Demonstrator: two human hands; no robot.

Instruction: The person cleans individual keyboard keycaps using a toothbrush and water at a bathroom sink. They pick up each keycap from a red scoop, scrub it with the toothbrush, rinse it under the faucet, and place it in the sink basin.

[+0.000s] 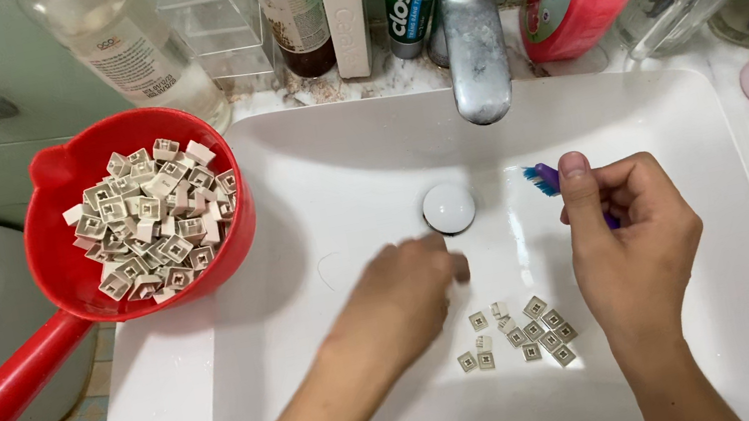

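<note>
Scrubbing small keyboard keycaps over a white sink (695,187) appears to be the step in hand. The right hand (633,238) is closed around a toothbrush (544,179), thumb pressed along its handle, the blue and purple bristles pointing left toward the middle of the basin. The left hand (404,297) sits just left of it, fingers curled and pinched on what looks like a single grey keycap (461,270); the cap is blurred, so the grip is hard to read exactly.

On the basin floor, near the person and between the two wrists, lies a small cluster of loose keycaps (521,330), undersides up. The round white drain plug (448,207) sits just beyond the left hand, under a chrome tap (478,41) at the far edge.

On the left rim of the sink rests a red scoop (62,283) with a long handle, heaped with many more grey keycaps (155,222). Bottles and tubes line the far ledge.

Judging from this, the next move calls for bringing bristles and pinched cap together, with a firm hold so the small cap does not slip toward the drain.
</note>
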